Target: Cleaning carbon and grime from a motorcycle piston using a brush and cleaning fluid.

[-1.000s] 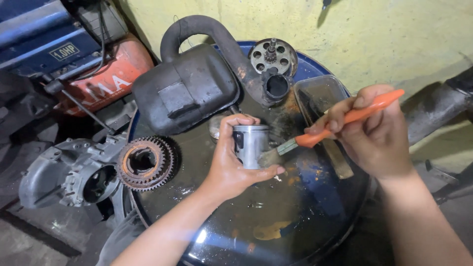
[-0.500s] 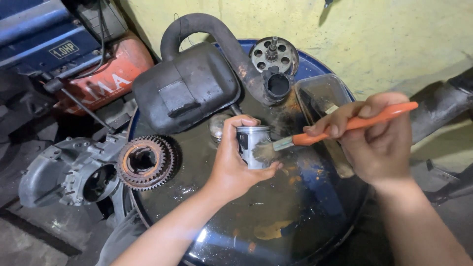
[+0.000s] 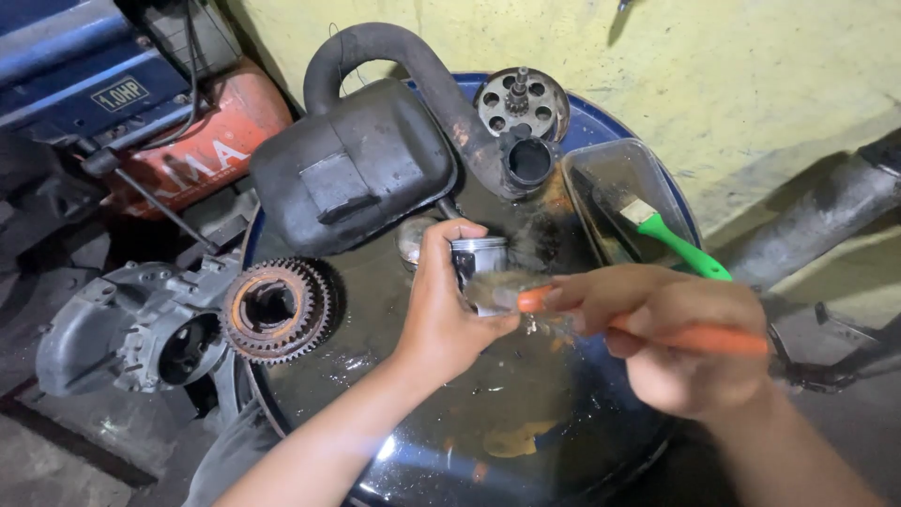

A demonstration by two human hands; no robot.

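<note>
The left hand (image 3: 449,310) has its grip wrapped around a small metal piston (image 3: 479,268), fingers curled over the top and the thumb beneath, holding it above the middle of the drum top (image 3: 413,413). The piston is a short silvery cylinder, shiny on its wall with a darker band near its rim; the hand hides its far side. The right hand (image 3: 690,343) is clenched around the orange handle of a paintbrush (image 3: 610,319), whose blurred bristle end lies against the piston's lower side.

The drum top serves as the table: dark, round, blue-rimmed, wet and glossy, with rusty brown patches near its front edge. Beyond the right hand a clear plastic tray (image 3: 587,192) sits near the drum's right rim; it holds murky dark liquid and a second brush with a green handle (image 3: 671,239), bristles down in the tray and handle leaning out over its near edge. Behind the piston lies a black exhaust muffler (image 3: 352,164) with a curved pipe, and beside the pipe's open end a round perforated metal disc (image 3: 521,99) stands near the far rim. A rusty toothed gear ring (image 3: 277,310) rests at the drum's left edge, just beside a grey engine casing (image 3: 131,329) on the floor. An orange machine (image 3: 211,145) stands further back left.
</note>
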